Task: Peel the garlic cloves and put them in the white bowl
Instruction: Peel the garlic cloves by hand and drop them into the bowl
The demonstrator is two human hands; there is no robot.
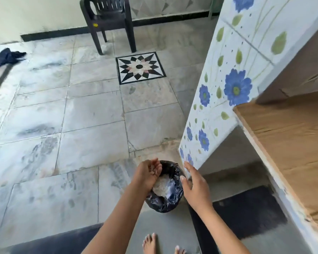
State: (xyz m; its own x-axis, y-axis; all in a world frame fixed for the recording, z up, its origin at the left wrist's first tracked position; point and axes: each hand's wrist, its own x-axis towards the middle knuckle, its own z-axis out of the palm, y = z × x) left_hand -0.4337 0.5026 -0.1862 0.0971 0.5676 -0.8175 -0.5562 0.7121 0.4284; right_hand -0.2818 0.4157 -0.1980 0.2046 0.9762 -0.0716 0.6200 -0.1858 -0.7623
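Left hand (148,174) and right hand (193,185), 2 together, above 1 black-lined bin (166,204).

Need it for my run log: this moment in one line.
left hand: cupped above bin, small bits in palm | right hand: open beside bin | bin: black liner | white bowl: not in view

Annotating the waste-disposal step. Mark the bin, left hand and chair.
bin (163,206): head view, near wall of the black liner.
left hand (148,174): head view, back of the hand, over the bin.
chair (110,20): head view, front of the seat.
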